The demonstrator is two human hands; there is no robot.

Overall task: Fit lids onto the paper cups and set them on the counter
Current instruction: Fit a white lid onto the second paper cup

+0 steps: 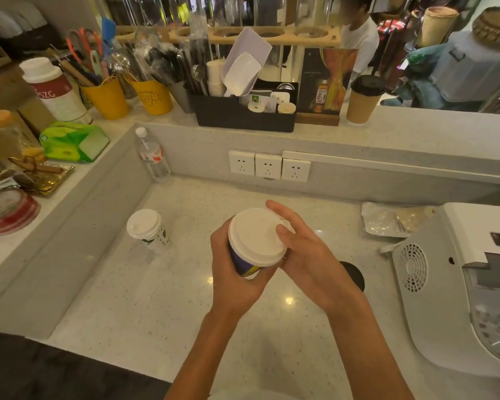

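My left hand (231, 280) grips a blue and yellow paper cup (244, 265) above the speckled counter (145, 298). A white lid (254, 236) sits on the cup's rim, tilted toward me. My right hand (303, 255) rests on the lid, with the thumb on top and the fingers around its far and right edge. A second paper cup with green print and a white lid (146, 226) stands upright on the counter to the left. A brown cup with a black lid (362, 99) stands on the raised ledge at the back right.
A water bottle (152, 154) stands in the back left corner. A white machine (468, 287) fills the right side, with a foil bag (387, 220) behind it. A dark round object (354, 275) lies behind my right wrist. Wall sockets (269, 166) face me. A black organiser (243, 114) sits on the ledge.
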